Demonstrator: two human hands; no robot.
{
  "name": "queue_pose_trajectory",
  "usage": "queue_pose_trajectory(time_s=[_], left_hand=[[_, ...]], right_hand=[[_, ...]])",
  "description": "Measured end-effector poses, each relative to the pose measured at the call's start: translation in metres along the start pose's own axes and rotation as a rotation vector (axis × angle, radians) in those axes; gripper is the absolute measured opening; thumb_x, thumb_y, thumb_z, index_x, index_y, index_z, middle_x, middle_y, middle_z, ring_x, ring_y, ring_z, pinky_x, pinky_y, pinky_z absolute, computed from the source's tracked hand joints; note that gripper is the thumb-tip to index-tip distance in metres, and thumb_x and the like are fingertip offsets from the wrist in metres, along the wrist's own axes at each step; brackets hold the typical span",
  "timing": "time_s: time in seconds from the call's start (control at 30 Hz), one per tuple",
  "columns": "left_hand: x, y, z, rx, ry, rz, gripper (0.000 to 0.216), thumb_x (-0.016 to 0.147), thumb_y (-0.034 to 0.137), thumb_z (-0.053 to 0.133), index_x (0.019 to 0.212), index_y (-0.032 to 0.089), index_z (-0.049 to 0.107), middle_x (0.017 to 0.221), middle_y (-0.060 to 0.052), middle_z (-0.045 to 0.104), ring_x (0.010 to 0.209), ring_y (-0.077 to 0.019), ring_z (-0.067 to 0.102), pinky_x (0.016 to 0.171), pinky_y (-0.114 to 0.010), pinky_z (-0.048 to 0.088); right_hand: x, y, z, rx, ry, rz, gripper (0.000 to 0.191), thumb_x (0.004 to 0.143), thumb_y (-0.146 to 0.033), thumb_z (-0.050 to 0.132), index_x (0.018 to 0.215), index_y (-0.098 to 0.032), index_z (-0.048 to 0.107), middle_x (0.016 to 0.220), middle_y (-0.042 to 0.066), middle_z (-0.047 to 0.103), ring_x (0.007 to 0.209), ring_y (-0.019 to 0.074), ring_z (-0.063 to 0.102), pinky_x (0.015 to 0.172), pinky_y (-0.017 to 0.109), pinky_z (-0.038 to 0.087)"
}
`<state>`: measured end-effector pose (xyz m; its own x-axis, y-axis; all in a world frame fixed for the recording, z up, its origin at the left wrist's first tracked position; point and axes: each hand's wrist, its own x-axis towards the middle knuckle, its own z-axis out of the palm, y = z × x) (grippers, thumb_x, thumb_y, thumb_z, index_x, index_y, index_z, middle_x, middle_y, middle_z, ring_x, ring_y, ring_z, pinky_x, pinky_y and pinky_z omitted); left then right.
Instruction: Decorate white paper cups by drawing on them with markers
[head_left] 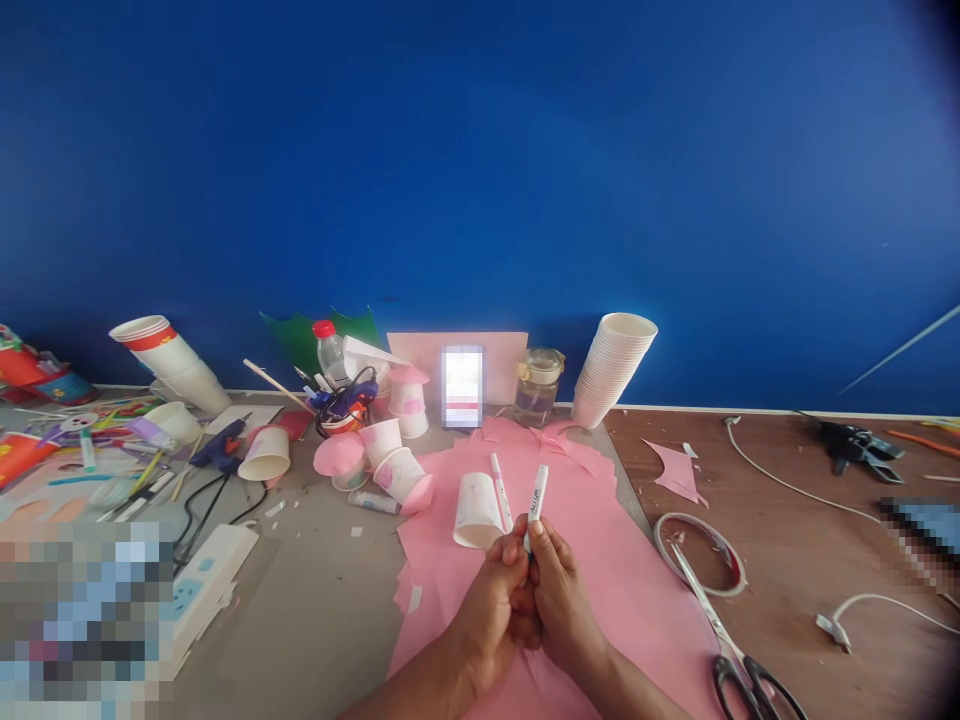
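Observation:
My left hand [491, 605] and my right hand [559, 590] meet above the pink paper sheet [615, 580], fingers pinched together. The left hand holds a thin white marker with pink print [500, 490], pointing up and away. The right hand grips a thicker white marker with black lettering [537, 495], also upright. A white paper cup [475, 510] lies on its side just beyond my fingers on the pink sheet.
A leaning stack of white cups [611, 370] and a glass jar [538, 385] stand at the back by the blue wall. Pink-decorated cups [390, 460], a glue gun [221, 445] and a power strip [206, 585] clutter the left. Scissors [731, 640], a tape roll [697, 555] and cables lie right.

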<state>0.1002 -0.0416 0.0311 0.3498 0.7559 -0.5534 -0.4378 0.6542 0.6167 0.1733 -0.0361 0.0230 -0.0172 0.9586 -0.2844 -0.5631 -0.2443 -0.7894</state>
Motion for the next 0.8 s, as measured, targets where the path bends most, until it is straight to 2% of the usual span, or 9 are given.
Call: queue_pose_trajectory(time_s=[0.1, 0.23, 0.4, 0.47, 0.57, 0.63, 0.73, 0.8], left_hand=[[0.001, -0.002, 0.0, -0.011, -0.003, 0.0, 0.068, 0.049, 0.072, 0.073, 0.084, 0.026, 0.038, 0.046, 0.013, 0.038, 0.033, -0.0051, 0.027, 0.04, -0.022, 0.015], [0.003, -0.004, 0.001, -0.018, -0.012, -0.005, 0.066, 0.05, 0.072, 0.073, 0.084, 0.025, 0.04, 0.047, 0.013, 0.041, 0.032, -0.0056, 0.03, 0.04, -0.022, 0.015], [0.007, -0.009, 0.0, -0.034, -0.004, 0.026, 0.063, 0.054, 0.071, 0.072, 0.078, 0.024, 0.039, 0.04, 0.014, 0.031, 0.03, -0.0043, 0.018, 0.039, -0.022, 0.012], [0.007, -0.009, -0.002, -0.037, -0.033, 0.036, 0.063, 0.054, 0.075, 0.069, 0.075, 0.023, 0.039, 0.038, 0.014, 0.027, 0.031, -0.0047, 0.017, 0.039, -0.022, 0.013], [0.006, -0.003, -0.004, -0.033, -0.175, 0.024, 0.064, 0.062, 0.083, 0.054, 0.077, 0.022, 0.044, 0.038, 0.012, 0.029, 0.033, -0.0055, 0.017, 0.039, -0.022, 0.017], [0.004, 0.0, -0.006, -0.029, -0.267, 0.032, 0.068, 0.066, 0.086, 0.044, 0.085, 0.021, 0.047, 0.042, 0.011, 0.034, 0.034, -0.0057, 0.02, 0.04, -0.022, 0.021], [0.002, 0.003, -0.009, -0.02, -0.366, 0.028, 0.076, 0.069, 0.087, 0.035, 0.099, 0.019, 0.049, 0.048, 0.01, 0.039, 0.035, -0.0058, 0.023, 0.044, -0.023, 0.025], [0.0, 0.004, -0.012, -0.013, -0.416, 0.01, 0.077, 0.071, 0.086, 0.032, 0.103, 0.018, 0.051, 0.049, 0.009, 0.04, 0.036, -0.0061, 0.024, 0.046, -0.024, 0.027]], right_hand=[[0.0, 0.001, 0.0, -0.012, -0.005, -0.042, 0.043, 0.081, -0.06, 0.058, 0.066, -0.02, 0.054, 0.063, 0.0, 0.062, 0.042, 0.0095, 0.049, 0.032, 0.02, 0.029], [0.001, -0.001, 0.001, -0.023, 0.004, -0.057, 0.041, 0.081, -0.059, 0.059, 0.066, -0.021, 0.055, 0.064, 0.002, 0.064, 0.051, 0.0135, 0.056, 0.039, 0.022, 0.037], [0.005, -0.004, -0.001, 0.058, -0.018, -0.035, 0.039, 0.081, -0.058, 0.058, 0.07, -0.021, 0.056, 0.061, 0.001, 0.064, 0.052, 0.0144, 0.059, 0.043, 0.022, 0.042], [0.007, -0.003, -0.005, 0.055, -0.063, 0.022, 0.042, 0.082, -0.061, 0.054, 0.071, -0.02, 0.057, 0.056, 0.0, 0.062, 0.044, 0.0129, 0.056, 0.038, 0.022, 0.04], [0.01, -0.003, -0.011, 0.015, -0.097, 0.252, 0.051, 0.082, -0.069, 0.045, 0.083, -0.02, 0.059, 0.044, -0.004, 0.053, 0.028, 0.013, 0.045, 0.027, 0.022, 0.033], [0.013, -0.003, -0.015, 0.058, -0.098, 0.323, 0.049, 0.081, -0.069, 0.045, 0.091, -0.022, 0.057, 0.048, -0.005, 0.056, 0.027, 0.0131, 0.045, 0.026, 0.024, 0.036], [0.019, -0.004, -0.017, 0.194, -0.068, 0.121, 0.036, 0.081, -0.06, 0.056, 0.084, -0.024, 0.058, 0.066, -0.003, 0.061, 0.05, 0.0127, 0.058, 0.049, 0.026, 0.052], [0.026, -0.006, -0.018, 0.241, -0.047, 0.005, 0.031, 0.081, -0.055, 0.059, 0.08, -0.024, 0.06, 0.063, -0.003, 0.056, 0.059, 0.0128, 0.057, 0.062, 0.026, 0.052]])
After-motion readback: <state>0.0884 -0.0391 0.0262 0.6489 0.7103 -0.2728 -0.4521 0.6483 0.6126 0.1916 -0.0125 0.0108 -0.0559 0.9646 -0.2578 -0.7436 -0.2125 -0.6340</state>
